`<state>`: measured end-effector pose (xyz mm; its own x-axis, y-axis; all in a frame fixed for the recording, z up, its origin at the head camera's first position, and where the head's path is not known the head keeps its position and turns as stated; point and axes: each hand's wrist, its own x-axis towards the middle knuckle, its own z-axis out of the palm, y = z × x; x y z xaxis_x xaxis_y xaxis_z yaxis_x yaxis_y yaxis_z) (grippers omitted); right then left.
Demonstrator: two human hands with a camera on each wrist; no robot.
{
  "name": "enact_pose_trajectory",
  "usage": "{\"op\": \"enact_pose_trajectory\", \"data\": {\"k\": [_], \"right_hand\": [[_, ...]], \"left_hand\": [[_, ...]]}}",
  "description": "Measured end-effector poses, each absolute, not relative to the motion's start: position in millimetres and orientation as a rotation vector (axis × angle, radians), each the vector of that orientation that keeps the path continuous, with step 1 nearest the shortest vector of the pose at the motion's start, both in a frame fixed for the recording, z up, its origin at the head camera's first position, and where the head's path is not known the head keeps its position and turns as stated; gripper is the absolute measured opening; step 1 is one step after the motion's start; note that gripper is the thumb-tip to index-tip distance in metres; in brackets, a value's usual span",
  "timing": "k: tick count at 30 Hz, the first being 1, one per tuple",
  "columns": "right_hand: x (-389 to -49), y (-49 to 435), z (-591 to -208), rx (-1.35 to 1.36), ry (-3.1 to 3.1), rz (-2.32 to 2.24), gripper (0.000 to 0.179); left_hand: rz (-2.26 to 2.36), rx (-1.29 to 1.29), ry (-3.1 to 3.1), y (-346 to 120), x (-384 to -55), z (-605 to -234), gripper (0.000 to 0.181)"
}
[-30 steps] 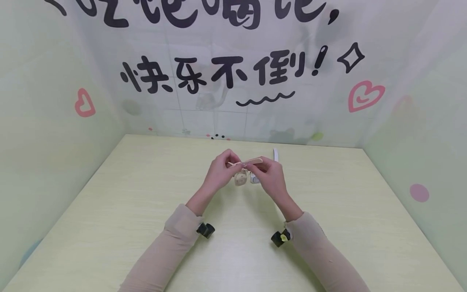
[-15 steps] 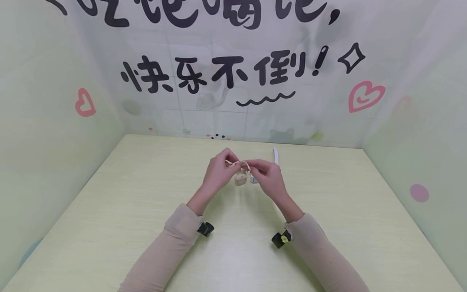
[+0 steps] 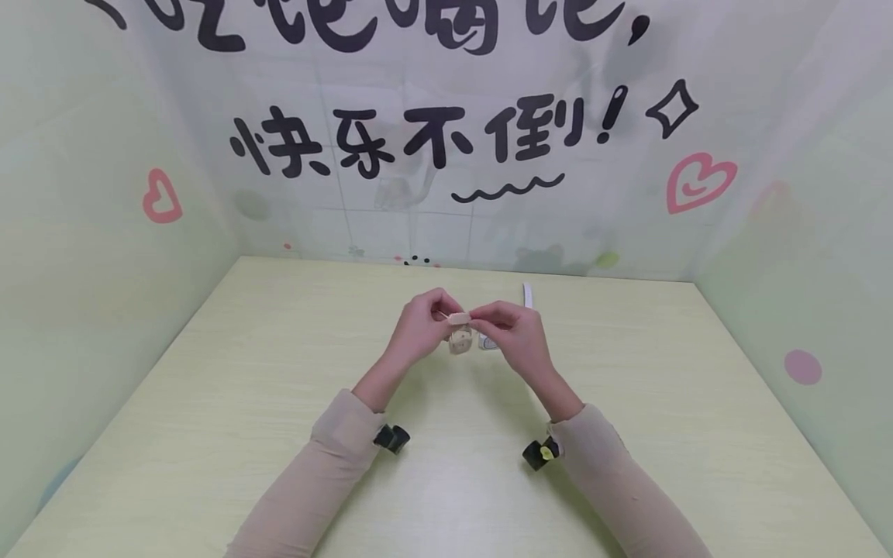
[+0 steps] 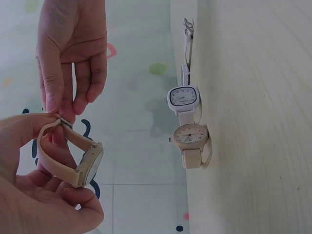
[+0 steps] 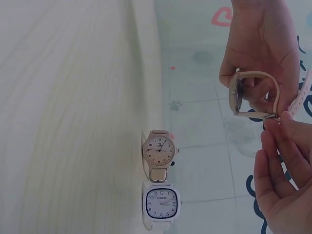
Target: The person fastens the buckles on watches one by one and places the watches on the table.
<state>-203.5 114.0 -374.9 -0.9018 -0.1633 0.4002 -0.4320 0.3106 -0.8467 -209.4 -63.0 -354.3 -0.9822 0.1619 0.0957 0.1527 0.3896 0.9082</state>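
Note:
My left hand [image 3: 425,325] holds a beige wristwatch [image 4: 87,165] in the air, its strap bent into a loop and its case seen edge-on in both wrist views. My right hand [image 3: 518,335] pinches the strap at the metal buckle [image 5: 269,116] with thumb and forefinger, its other fingers stretched out. Past the buckle, the holed free end of the strap [image 5: 302,92] sticks out. Beyond the hands, a round-dialled beige wristwatch [image 5: 159,150] lies on the table alongside a white wristwatch [image 5: 162,204] with a squarish face.
A pale wood-grain table [image 3: 209,403] stretches around the arms. The white watch's strap [image 3: 527,294] reaches toward the table's back edge. Behind stands a pale printed backdrop [image 3: 293,225] with black lettering, and similar panels flank both sides.
The strap end that stuck out rightward at the right fingers has bent into a loop and now shows short beside the left fingers. Both hands stay in about the same place.

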Motion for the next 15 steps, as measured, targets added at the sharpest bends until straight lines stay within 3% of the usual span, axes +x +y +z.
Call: {"op": "enact_pose_trajectory", "data": {"k": [15], "right_hand": [[-202.4, 115.5, -372.4, 0.62, -2.302, 1.508, 0.013]], "left_hand": [[1.664, 0.497, 2.446, -72.2, -209.4, -350.0, 0.029]]}}
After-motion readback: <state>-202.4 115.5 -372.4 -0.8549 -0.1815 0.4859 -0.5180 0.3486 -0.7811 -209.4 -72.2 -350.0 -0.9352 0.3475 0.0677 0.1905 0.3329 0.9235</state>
